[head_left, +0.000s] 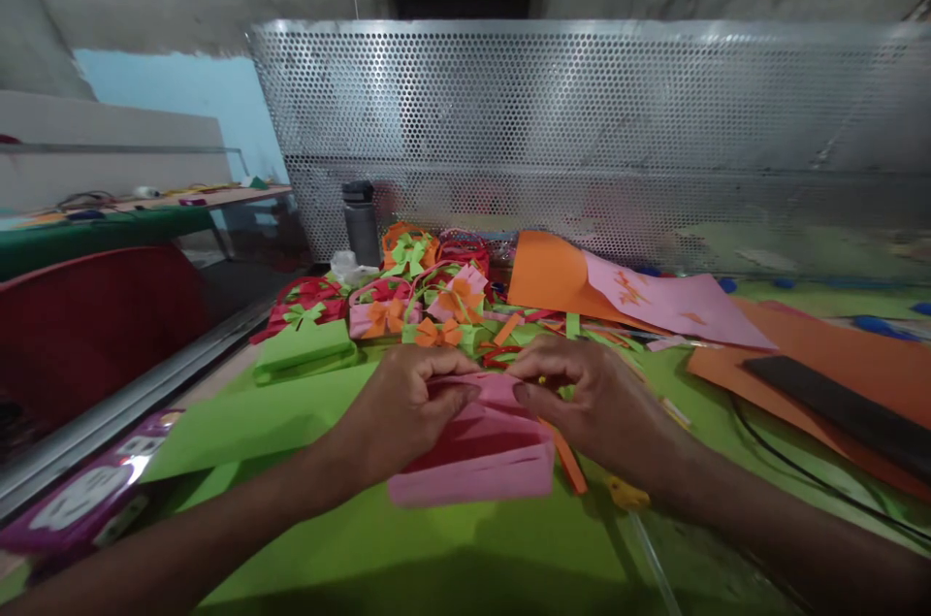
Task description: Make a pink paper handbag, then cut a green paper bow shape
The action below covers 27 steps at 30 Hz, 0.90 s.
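Note:
A folded pink paper piece, shaped like a small bag or box, is held just above the green sheet. My left hand pinches its upper edge between thumb and fingers. On the same edge, my right hand pinches a little further right. The inside of the fold shows darker pink. Beyond my hands sit several small paper bags with bows, among them a pink bag with an orange bow. A folded green paper piece lies to the left of these.
A perforated metal panel closes off the back. A dark bottle stands before it. Orange sheets and a pink sheet lie at back right, near a long black bar and cable. A yellow-nozzled glue gun lies beside my right forearm.

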Each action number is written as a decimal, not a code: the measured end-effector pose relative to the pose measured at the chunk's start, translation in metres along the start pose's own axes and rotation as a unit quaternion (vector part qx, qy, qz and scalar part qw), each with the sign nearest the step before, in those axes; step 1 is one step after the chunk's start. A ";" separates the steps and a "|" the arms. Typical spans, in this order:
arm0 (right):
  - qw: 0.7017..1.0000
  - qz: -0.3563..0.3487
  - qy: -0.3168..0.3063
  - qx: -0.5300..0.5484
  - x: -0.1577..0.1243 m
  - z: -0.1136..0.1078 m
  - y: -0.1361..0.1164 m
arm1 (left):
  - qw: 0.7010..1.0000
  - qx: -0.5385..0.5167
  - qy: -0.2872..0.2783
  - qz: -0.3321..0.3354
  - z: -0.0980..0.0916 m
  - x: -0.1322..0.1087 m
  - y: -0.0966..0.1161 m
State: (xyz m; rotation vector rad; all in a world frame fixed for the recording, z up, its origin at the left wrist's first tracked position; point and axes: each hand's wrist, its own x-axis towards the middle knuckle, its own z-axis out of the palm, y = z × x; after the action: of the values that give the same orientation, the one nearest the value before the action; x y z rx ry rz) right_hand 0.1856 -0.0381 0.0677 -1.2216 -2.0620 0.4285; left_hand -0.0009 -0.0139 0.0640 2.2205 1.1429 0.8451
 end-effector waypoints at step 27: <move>0.946 0.131 0.007 0.298 -0.002 0.022 0.011 | 0.997 -0.049 0.041 0.052 0.007 -0.006 0.008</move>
State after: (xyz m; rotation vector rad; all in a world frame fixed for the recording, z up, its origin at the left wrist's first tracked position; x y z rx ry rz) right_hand 0.1781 -0.0328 0.0452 -1.1042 -1.5762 1.0739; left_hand 0.0056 -0.0239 0.0627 2.1967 1.0077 1.0219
